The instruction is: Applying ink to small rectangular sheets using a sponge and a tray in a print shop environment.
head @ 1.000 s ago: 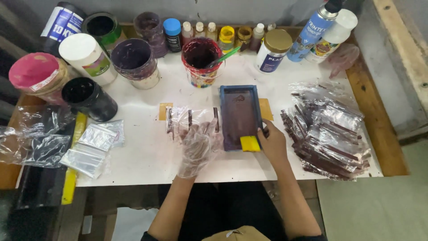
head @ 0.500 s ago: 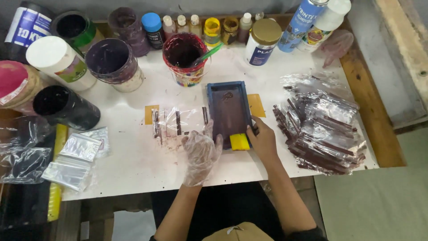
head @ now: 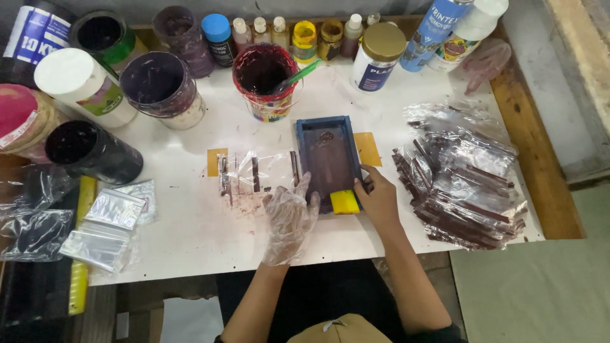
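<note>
My left hand (head: 289, 219), gloved, flat open, pins blue screen frame (head: 328, 162) steady. My right hand (head: 379, 202) closed on yellow squeegee (head: 345, 202) at frame's near end. Printed bags (head: 464, 184) stacked right.

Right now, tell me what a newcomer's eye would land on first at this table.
At the centre of the white table, the small blue-framed screen smeared with dark maroon ink draws the eye, with the bare right hand at a yellow squeegee on its near end. The left hand, in a clear plastic glove, rests just left of it. Behind stands an open red ink tub, and right lies a heap of printed clear bags.
</note>
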